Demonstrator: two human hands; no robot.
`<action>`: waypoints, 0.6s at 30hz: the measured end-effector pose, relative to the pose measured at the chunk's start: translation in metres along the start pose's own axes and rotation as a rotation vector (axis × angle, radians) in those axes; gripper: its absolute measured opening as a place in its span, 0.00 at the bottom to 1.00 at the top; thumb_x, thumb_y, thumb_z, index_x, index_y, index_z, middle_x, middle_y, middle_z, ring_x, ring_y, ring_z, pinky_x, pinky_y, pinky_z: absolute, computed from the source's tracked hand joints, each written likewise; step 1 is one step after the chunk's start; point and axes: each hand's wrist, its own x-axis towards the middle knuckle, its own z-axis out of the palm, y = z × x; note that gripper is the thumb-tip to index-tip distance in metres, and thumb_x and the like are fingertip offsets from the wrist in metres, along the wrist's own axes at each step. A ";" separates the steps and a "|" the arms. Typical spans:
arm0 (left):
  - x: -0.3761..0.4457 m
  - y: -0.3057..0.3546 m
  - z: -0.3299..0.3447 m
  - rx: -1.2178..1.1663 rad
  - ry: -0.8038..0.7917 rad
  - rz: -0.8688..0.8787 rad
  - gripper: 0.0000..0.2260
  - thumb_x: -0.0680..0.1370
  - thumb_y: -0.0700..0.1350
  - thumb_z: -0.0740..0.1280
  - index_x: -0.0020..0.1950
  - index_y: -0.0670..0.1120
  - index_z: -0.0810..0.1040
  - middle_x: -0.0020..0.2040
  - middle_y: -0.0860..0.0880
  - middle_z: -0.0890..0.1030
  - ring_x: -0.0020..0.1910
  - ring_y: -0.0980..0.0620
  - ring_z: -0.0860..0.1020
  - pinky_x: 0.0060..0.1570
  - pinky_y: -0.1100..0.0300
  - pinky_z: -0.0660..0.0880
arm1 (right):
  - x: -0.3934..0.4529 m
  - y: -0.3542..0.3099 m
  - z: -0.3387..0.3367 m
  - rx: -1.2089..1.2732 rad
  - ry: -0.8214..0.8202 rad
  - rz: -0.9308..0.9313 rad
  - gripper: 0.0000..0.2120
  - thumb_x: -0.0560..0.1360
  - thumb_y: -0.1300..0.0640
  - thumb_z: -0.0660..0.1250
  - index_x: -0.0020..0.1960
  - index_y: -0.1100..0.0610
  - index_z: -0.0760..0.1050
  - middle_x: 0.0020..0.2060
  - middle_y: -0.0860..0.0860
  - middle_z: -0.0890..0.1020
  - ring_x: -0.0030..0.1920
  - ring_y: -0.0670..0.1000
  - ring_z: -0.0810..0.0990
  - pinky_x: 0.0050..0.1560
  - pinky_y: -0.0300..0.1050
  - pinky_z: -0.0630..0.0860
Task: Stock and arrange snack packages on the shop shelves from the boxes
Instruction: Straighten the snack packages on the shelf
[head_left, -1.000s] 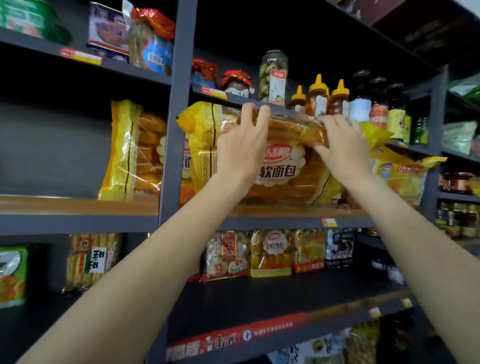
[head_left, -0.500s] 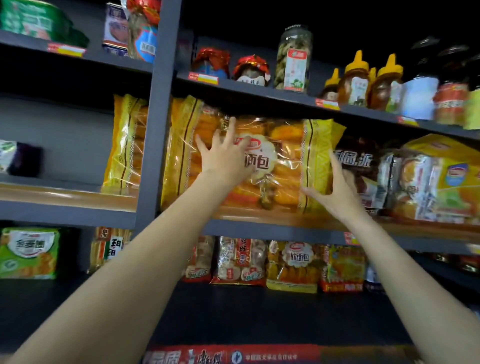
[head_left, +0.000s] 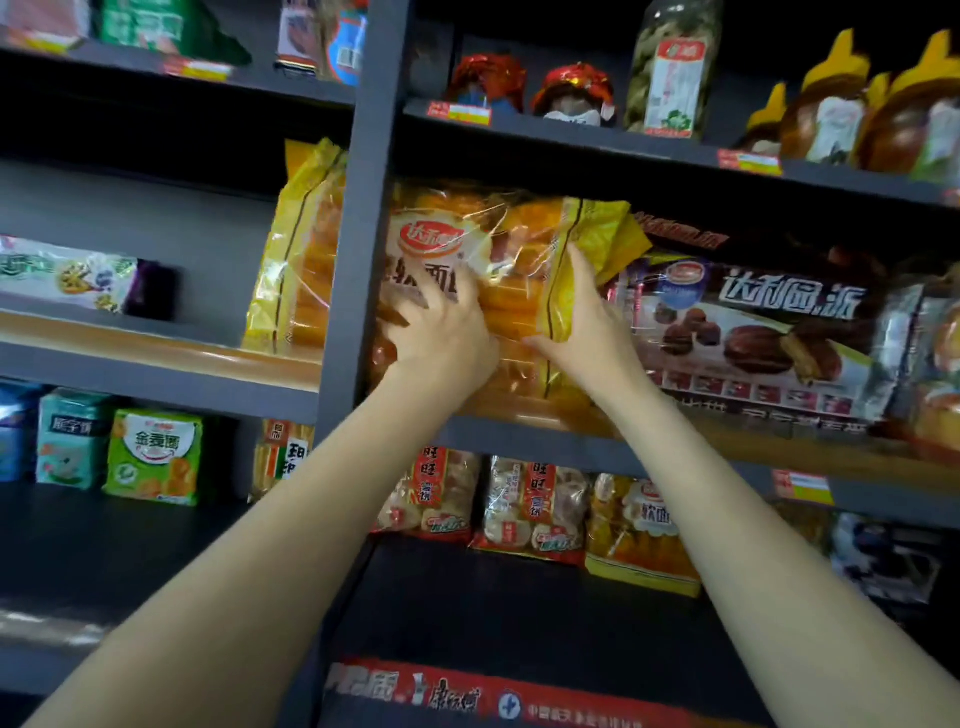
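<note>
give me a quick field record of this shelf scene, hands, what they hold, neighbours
item handled: yellow bread bag, standing on the middle shelf beside the upright post
left hand: fingers spread, pressing on the bag's clear front
right hand: gripping the bag's yellow right end
right neighbour: chocolate pie pack, next to the bag
left neighbour: second yellow bread bag, across the post
shelf above: jars and yellow-capped bottles
shelf below: red rice cracker packs

Two hands, two red-topped jars.
</note>
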 end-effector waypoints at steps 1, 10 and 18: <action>0.002 0.002 0.000 0.001 -0.018 -0.048 0.37 0.78 0.53 0.60 0.77 0.43 0.40 0.74 0.30 0.40 0.71 0.26 0.45 0.68 0.35 0.54 | 0.002 -0.006 0.007 0.004 -0.016 -0.027 0.46 0.72 0.57 0.72 0.77 0.52 0.43 0.63 0.58 0.75 0.61 0.59 0.75 0.51 0.45 0.69; -0.020 -0.026 -0.021 -0.170 0.068 0.317 0.24 0.78 0.46 0.61 0.73 0.45 0.62 0.69 0.43 0.66 0.65 0.42 0.69 0.59 0.53 0.67 | 0.005 -0.010 0.025 -0.036 0.152 0.092 0.37 0.74 0.67 0.67 0.76 0.55 0.51 0.62 0.58 0.73 0.54 0.51 0.73 0.49 0.43 0.71; -0.026 -0.092 -0.038 -0.330 0.444 0.424 0.14 0.76 0.40 0.62 0.61 0.40 0.74 0.59 0.43 0.73 0.57 0.47 0.71 0.51 0.65 0.63 | -0.009 -0.054 0.008 -0.398 0.189 0.256 0.33 0.73 0.57 0.71 0.73 0.55 0.58 0.72 0.61 0.57 0.70 0.65 0.60 0.65 0.61 0.65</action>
